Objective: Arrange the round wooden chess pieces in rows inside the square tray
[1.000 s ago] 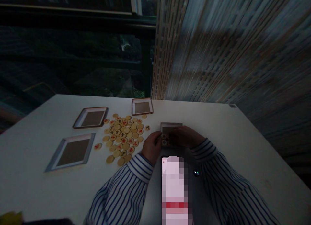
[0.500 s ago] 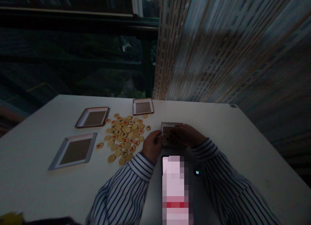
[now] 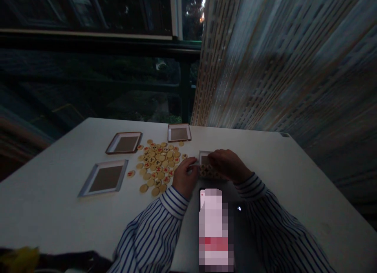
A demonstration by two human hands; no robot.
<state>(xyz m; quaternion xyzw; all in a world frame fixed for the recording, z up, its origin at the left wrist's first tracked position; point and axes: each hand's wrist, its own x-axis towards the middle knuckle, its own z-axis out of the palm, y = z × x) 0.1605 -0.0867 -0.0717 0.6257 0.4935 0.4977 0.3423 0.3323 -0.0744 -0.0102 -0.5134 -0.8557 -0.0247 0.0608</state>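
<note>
Left hand (image 3: 186, 178), thumb and finger parted, sits at nine o'clock of the box (image 3: 204, 160); right hand (image 3: 231, 165), at three, hides its grip.

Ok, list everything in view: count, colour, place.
Round pieces: many, yellowish, some marked red or black, left of centre
Pale tray: 1, pale, between the hands, holding more pieces
Brown trays: 2, brown rims, far side
Grey tray: 1, grey rim, left
Screen: 1, pinkish, bottom centre
Light: 1, white, right of screen
Table: 1, white, central
Curtain: 1, brownish, upper right
Railing: 1, dark, beyond table
Yellow thing: 1, yellow, bottom left
Sleeves: 2, white with blue stripes
Left hand: 1, beside pale tray
Right hand: 1, over it
</note>
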